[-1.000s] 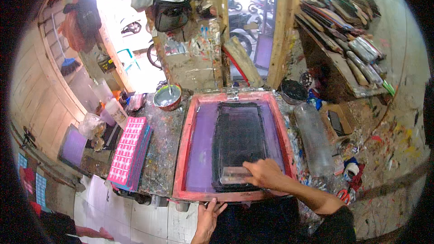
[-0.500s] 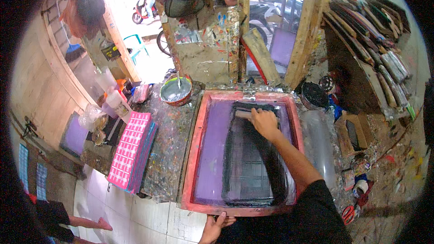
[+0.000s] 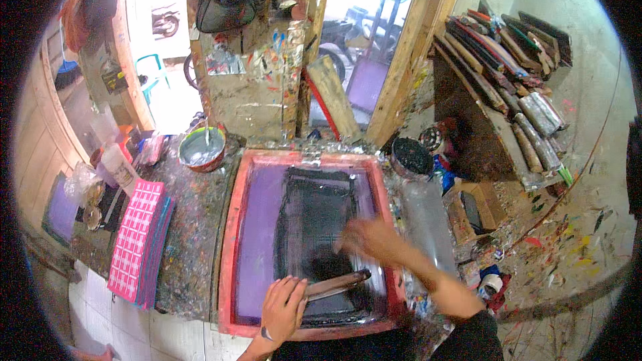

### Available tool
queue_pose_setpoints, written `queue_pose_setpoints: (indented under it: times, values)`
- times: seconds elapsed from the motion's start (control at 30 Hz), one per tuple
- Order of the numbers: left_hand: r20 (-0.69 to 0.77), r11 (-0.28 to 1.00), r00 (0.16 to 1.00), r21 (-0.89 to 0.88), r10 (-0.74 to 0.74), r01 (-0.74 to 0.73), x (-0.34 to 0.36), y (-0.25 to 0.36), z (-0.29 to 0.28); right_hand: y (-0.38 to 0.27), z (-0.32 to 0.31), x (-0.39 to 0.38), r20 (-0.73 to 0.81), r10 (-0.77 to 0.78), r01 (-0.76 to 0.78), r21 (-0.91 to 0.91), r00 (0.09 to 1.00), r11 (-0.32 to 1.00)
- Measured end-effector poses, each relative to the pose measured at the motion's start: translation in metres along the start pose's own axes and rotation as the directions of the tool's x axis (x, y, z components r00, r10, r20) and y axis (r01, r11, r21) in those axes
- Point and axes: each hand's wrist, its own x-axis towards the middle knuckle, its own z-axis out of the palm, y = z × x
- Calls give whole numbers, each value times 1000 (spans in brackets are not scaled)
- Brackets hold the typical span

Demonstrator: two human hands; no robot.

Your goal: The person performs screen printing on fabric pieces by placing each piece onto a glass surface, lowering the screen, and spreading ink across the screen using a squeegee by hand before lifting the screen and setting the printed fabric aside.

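Observation:
A screen-printing frame (image 3: 231,254) with reddish wooden sides lies before me, its purple mesh smeared with black ink (image 3: 314,220) over the middle and right. Toward its near end a wooden squeegee (image 3: 338,285) rests aslant on the inked mesh. My left hand (image 3: 282,309) closes over the squeegee's left end. Apart from the squeegee, my right hand (image 3: 374,237) is over the mesh's right part, smeared by motion, so its fingers are unclear.
A stack of pink checked cloth (image 3: 137,241) lies on the left. Beyond it stands a bowl of grey paste (image 3: 202,150). Right of the frame are a tub of black ink (image 3: 411,158) and a cardboard box (image 3: 476,210). Several squeegees (image 3: 508,60) lie on a rack at far right.
The squeegee has come from the screen's far end to its near end. My right hand has let go of it. My left hand has left the frame's near edge and taken hold of it.

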Motion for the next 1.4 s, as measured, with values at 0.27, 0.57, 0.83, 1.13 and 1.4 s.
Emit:
queue_pose_setpoints:
  times: [0.27, 0.57, 0.83, 1.13, 1.4]
  values:
    - [-13, 992, 997, 94, 80, -79, -3, 10, 4, 316, -84, 8, -184, 823, -828, -303, 537, 472]
    - [-18, 1000, 999, -2, 27, -27, -15, 3, 4, 306, -55, 24, -243, 504, -551, -511, 829, 660]
    - [-102, 992, 988, -20, 118, -121, 5, 8, 3, 409, -12, 40, -54, 820, -673, 542, 570, 503]
    - [-109, 997, 992, -23, 68, -71, -10, 9, -1, 349, -6, 52, -605, 475, -687, -169, 639, 707]
    - [-84, 994, 992, -46, 97, -101, -3, 8, 12, 370, -63, 17, -176, 618, -624, -434, 766, 650]
